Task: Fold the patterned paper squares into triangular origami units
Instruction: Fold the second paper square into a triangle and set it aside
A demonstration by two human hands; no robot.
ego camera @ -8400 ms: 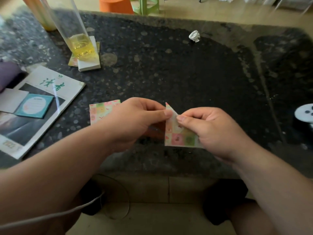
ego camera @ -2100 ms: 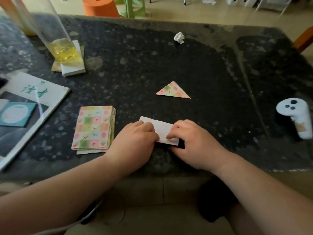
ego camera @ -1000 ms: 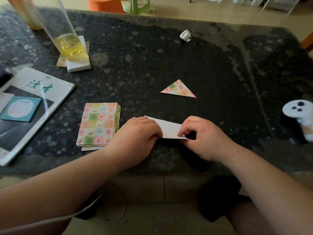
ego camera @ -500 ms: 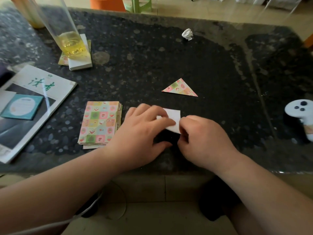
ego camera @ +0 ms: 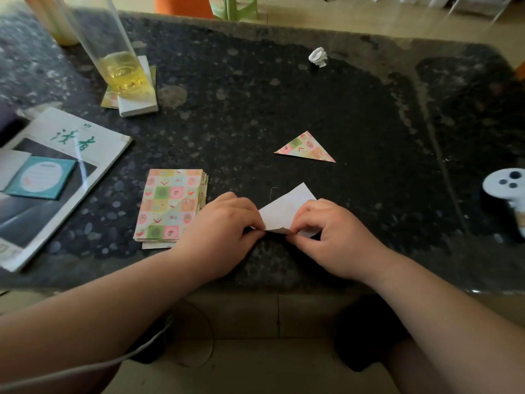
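White paper (ego camera: pixel 286 209), plain side up, lay near the front edge of the dark speckled counter (ego camera: pixel 255 95), and I saw both hands on it. The left hand (ego camera: pixel 224 224) pinched the near left edge of the paper between thumb and curled fingers. The right hand (ego camera: pixel 333 231) pinched the near right part in the same way. One corner of the paper pointed up and away from the person. A thin strip of the pattern showed at the near edge, between the two hands.

Just to the left of the left hand lay a stack of patterned paper squares (ego camera: pixel 170 206), pink, green and yellow, a little uneven at the edges. One folded triangle (ego camera: pixel 306 148) with the same pattern lay flat farther back, apart from the hands.

At the far left I saw a tall glass (ego camera: pixel 122 71) with some yellow drink in it, standing on a small white pad (ego camera: pixel 139 105). A magazine (ego camera: pixel 93 149) lay at the left edge with a teal card (ego camera: pixel 42 177) on top. A little crumpled paper ball (ego camera: pixel 318 56) sat far back. A white controller (ego camera: pixel 504 184) rested at the right edge.
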